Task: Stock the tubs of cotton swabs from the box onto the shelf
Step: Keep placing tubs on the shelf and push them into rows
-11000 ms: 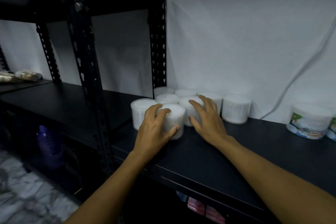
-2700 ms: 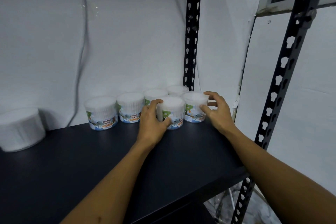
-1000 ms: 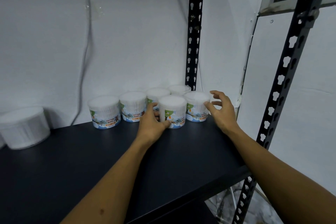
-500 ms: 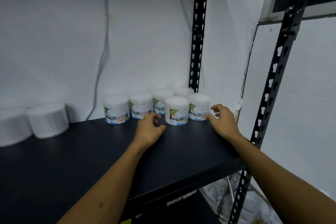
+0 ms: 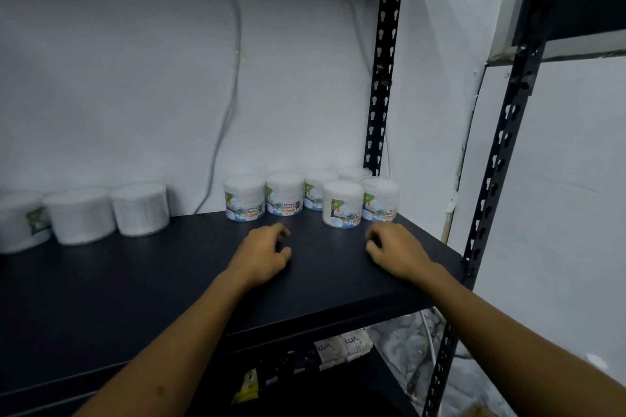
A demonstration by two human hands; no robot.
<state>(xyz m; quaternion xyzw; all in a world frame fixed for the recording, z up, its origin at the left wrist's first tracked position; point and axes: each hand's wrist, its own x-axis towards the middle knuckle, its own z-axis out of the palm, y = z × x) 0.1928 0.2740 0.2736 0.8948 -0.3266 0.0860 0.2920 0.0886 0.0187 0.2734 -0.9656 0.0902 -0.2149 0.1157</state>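
Black metal shelf board (image 5: 169,298) carries the stock: six round clear plastic tubs of cotton swabs with printed labels (image 5: 341,202) cluster in the back right corner by the perforated black steel upright (image 5: 379,78), and three plainer white tubs (image 5: 139,208) stand further left along the grey wall. Both hands hold nothing; the left hand (image 5: 262,256) and right hand (image 5: 394,252) hover over the board near the cluster, fingers loosely curled, touching no tub. The box is out of view. Judged from this, the step is fetching the next pair, best set in front of the back row, labels outward, edges touching so the rows stay straight. Half a second ago the left fingertips were against the front tub and the right hand beside the corner tub; both have since drawn back toward the shelf's front edge
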